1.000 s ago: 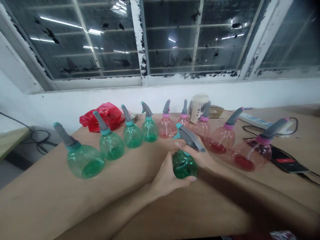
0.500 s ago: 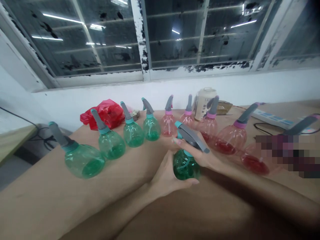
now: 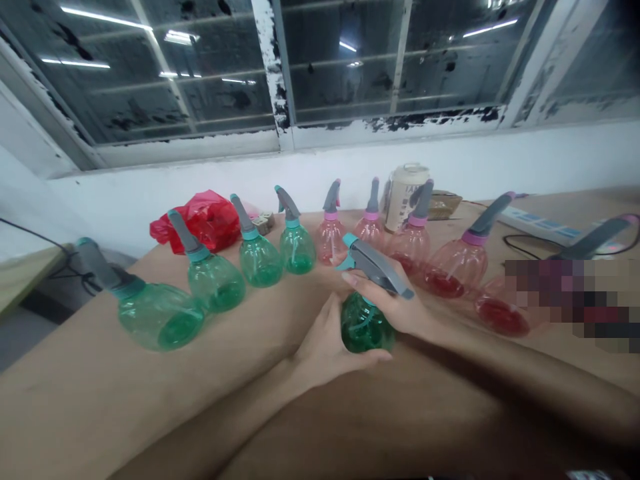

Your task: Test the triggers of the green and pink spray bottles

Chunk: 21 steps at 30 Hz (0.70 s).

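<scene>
We have both hands on one green spray bottle [image 3: 367, 330], right at the middle of the worktop [image 3: 75, 373], in the gap between two rows! Our left hand [image 3: 327, 343] curls round the near left of the belly, thumb along the bottom; that wide cup probably suits a body this round and slick. Up top, our right hand [image 3: 393, 300] wraps the neck under the grey spray head [image 3: 377, 265], fingers reaching toward the teal trigger; whether they press it, we cannot tell. The nozzle tips far and left, away from us, which seems a sensible way to hold it. Does the base touch the wood? The grip hides it, so we cannot say.

Look left: four more green bottles [image 3: 216, 283] slant away toward the far side. Right: five pink bottles [image 3: 455, 267], the nearest partly lost behind a pixelated patch. Colour appears to decide the side, and the opening between leaves our forearms room. Behind them, a red plastic bag [image 3: 205, 220] and a pale can [image 3: 406, 200] sit well back, clear of our grip.
</scene>
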Available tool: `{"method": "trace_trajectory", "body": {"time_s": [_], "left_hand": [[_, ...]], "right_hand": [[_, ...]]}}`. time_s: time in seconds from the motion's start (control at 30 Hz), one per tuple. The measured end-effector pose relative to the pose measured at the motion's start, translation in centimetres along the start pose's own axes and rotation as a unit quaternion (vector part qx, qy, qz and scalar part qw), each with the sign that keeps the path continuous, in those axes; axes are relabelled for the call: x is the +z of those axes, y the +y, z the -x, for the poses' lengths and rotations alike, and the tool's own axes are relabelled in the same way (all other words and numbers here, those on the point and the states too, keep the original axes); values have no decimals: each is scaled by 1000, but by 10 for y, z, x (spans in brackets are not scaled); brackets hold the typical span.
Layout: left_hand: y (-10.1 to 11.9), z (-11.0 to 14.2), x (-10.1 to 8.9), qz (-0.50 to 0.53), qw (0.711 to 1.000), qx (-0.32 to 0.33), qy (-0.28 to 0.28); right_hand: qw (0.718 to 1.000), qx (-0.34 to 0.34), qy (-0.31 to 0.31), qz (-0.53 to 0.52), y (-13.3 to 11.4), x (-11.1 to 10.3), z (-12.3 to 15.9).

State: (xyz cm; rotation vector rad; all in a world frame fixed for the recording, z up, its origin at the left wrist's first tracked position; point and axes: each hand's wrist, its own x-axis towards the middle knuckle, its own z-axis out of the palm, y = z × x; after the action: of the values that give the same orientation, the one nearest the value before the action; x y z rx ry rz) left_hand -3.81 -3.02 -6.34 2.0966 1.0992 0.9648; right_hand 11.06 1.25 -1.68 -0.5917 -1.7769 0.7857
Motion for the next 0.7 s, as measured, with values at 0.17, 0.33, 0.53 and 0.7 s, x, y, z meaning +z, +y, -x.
{"method": "trace_trajectory", "body": {"time_s": [0.17, 0.33, 0.53, 0.7], "left_hand": [[1, 0, 1, -7, 1000, 0, 10], [1, 0, 1, -21, 1000, -2, 9], [1, 1, 1, -24, 1000, -10, 9], [2, 1, 0, -21, 1000, -15, 3]], "right_hand": [[1000, -1, 6, 6, 1, 1, 2], [1000, 1, 19, 16, 3, 1, 3], [1000, 3, 14, 8, 4, 1, 3], [1000, -11, 15, 4, 1, 1, 3]]}}
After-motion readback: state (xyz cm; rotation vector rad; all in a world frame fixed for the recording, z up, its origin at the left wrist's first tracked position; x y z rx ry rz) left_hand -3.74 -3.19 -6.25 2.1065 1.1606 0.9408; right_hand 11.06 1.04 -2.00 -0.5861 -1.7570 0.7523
